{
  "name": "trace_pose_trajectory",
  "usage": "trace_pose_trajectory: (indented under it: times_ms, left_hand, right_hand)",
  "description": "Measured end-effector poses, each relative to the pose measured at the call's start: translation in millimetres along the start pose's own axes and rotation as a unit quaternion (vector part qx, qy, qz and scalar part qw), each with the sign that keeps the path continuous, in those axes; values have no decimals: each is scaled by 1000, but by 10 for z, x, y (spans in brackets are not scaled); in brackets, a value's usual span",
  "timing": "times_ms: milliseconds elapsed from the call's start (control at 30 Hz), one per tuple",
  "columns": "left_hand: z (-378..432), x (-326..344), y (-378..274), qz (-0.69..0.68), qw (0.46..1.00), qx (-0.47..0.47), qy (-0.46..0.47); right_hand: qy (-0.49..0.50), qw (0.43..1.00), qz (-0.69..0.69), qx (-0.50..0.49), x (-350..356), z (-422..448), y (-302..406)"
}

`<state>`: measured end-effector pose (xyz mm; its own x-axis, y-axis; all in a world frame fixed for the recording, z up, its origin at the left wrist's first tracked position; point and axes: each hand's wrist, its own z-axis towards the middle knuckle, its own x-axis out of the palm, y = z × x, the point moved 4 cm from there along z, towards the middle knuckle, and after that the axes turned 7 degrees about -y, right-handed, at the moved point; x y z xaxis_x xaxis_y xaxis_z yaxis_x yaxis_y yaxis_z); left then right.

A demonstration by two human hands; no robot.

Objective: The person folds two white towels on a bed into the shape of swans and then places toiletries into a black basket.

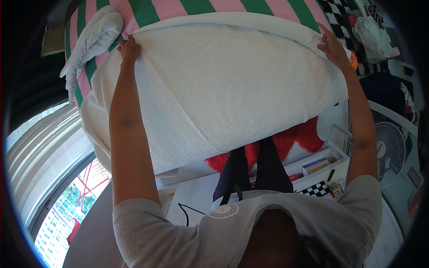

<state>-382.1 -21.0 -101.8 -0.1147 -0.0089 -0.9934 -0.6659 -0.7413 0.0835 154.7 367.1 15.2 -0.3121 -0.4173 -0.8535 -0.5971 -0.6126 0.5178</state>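
A large cream fleece blanket (pixel 228 87) is spread over the bed in front of me, its near side hanging down over the bed's edge. Along the far side, its border is turned back into a long curved fold (pixel 254 25). My left hand (pixel 129 49) pinches the blanket at the left end of that fold. At the right end, my right hand (pixel 333 48) touches the folded border with its index finger raised; whether it grips the cloth is unclear. Beneath the blanket lies a pink and green striped bedsheet (pixel 197 6).
A white plush thing (pixel 95 40) lies at the far left of the bed. On my right are a white fan (pixel 388 150) and a shelf with books (pixel 315 166). A red furry rug (pixel 298 137) shows by my legs. The window (pixel 77 197) is at lower left.
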Motion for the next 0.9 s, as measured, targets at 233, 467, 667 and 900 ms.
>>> trace_pose_trajectory:
  times_ms: [233, 467, 667, 900]
  left_hand:
    - [52, 51, 0, 7, 1000, 7, -20]
    - [-15, 75, 164, -23, 1000, 5, -12]
    - [39, 55, 53, -12, 1000, 8, -12]
    - [37, 19, 43, -9, 1000, 17, 0]
  right_hand:
    - [-40, 927, -253, -274, -72, -89, 186]
    - [-93, 939, -227, -241, 291, -1292, 627]
    - [-23, 999, -19, -14, 146, -1004, 446]
    - [-21, 960, -258, -109, 275, -1224, 358]
